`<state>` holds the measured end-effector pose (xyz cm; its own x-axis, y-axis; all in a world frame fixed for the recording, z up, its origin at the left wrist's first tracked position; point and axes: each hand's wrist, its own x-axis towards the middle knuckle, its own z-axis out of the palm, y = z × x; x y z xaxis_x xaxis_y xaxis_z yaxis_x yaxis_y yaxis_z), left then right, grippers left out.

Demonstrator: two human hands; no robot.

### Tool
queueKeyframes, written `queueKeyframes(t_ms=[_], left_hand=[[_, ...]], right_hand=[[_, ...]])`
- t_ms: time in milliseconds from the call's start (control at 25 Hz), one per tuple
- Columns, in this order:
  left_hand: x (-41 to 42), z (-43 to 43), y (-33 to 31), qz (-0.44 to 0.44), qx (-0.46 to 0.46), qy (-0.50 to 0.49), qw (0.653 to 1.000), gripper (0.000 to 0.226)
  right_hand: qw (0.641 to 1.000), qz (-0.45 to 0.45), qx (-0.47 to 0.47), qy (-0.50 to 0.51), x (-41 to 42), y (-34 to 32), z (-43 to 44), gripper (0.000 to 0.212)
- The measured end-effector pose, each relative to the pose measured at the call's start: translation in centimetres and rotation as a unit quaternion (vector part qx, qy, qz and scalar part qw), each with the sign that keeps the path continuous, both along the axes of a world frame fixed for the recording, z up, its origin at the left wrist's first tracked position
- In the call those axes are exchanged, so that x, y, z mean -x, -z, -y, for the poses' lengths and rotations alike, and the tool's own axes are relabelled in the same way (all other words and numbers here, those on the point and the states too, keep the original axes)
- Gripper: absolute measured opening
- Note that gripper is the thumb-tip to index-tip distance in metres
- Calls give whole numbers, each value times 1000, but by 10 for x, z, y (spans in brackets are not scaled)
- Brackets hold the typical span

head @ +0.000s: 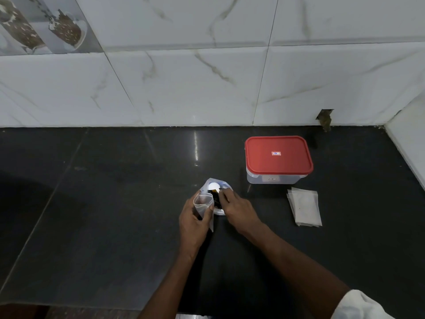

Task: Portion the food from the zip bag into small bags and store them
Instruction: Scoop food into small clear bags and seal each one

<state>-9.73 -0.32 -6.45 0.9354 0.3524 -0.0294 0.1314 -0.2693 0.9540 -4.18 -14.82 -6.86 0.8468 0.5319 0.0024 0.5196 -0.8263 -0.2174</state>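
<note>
1. The small bag [202, 202], clear plastic with its mouth open and facing up, sits in the grip of the left hand [195, 218]. The thumb lies on one side and the fingers curl round the other. Whether anything lies in it cannot be told.
2. Touching that grip on its right is the zip bag [215, 183], also clear, resting on the counter [115, 203] with its mouth open. Dark food [216, 199] shows inside, and a bright glare sits on its upper part.
3. The right hand [238, 209] reaches into the zip bag's mouth from the right, with its fingertips [224, 193] bent down at the dark food. Plastic and glare blur them, so I cannot tell whether this grip is wide or closed on a piece.
4. The left grip and the small bag cover the zip bag's left side, and the right hand covers its right side.
5. Beyond the right grip and off to its right stands a clear rectangular storage box [271, 179]. Its red lid [278, 155] is shut and carries a small label at its middle. The contents cannot be made out.
6. Well to the right of the right grip, just on the near side of the box, a stack of small bags [304, 208] lies flat on the counter.
7. The counter is black and glossy. Marbled white wall tiles [184, 84] rise behind it, with a ragged hole [324, 118] low down beyond the box.
8. A white sleeve [358, 305] shows on the right arm at the bottom edge.
</note>
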Motion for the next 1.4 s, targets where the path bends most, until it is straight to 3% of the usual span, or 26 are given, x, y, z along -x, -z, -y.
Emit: queueKeyframes(t_ms=[120,280,720,1040,1240,1400], left_hand=[[-1,1,6,-1,3,-4,1000,44],[-2,3,13,-3,0,-6,1000,46],[-3,12,13,6,26,-15,1000,44],[-4,16,8,12,49,-24,998,45],[-3,15,9,12,48,-24,999,45],[-4,17,5,17,52,-26,998,45]], right_hand=[[999,-27,-6,-20,-5,-5,5,36],[997,-47,-33,48,-12,-7,22,25],[990,-98,10,100,15,-7,7,33],[981,-94,-57,161,0,-1,8,26],[943,-111,-201,242,-12,-9,6,20],[972,-127,-88,178,-8,-6,7,26]])
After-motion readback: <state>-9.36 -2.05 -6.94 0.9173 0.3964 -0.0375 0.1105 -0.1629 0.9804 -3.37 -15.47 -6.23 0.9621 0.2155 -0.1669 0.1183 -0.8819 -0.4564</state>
